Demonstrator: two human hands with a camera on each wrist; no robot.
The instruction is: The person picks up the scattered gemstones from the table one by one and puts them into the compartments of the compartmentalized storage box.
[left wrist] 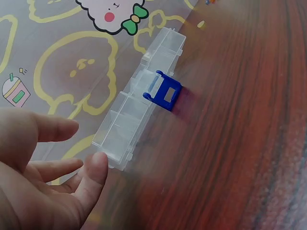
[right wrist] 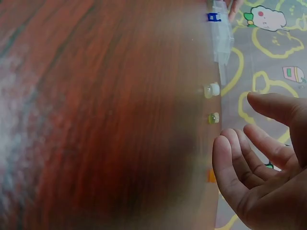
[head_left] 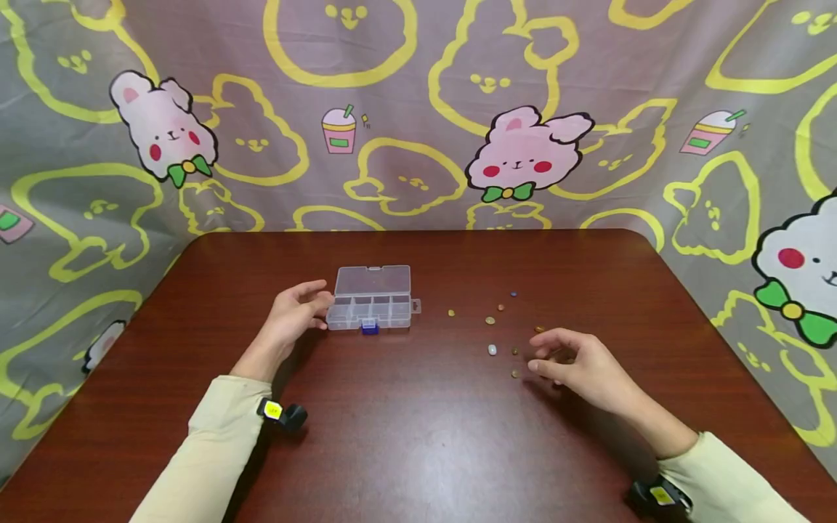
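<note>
A clear plastic compartment box [head_left: 338, 322] stands on the table with its lid [head_left: 374, 282] raised and a blue latch [head_left: 370, 328] at the front. My left hand [head_left: 290, 312] is at the box's left end, fingers relaxed, the thumb tip right at its corner in the left wrist view. My right hand [head_left: 591, 367] hovers over the table on the right, fingers loosely bent and nothing visible in them. Near its fingertips lie a white bead [head_left: 492, 350], a small green bead [head_left: 515, 351] and an orange bead [head_left: 539, 329].
Farther back are a yellow bead [head_left: 451, 313], a pale bead [head_left: 490, 320], a reddish bead [head_left: 500, 307] and a blue bead [head_left: 513, 294]. A patterned curtain [head_left: 405, 94] hangs behind the dark wooden table [head_left: 405, 436] and along both sides.
</note>
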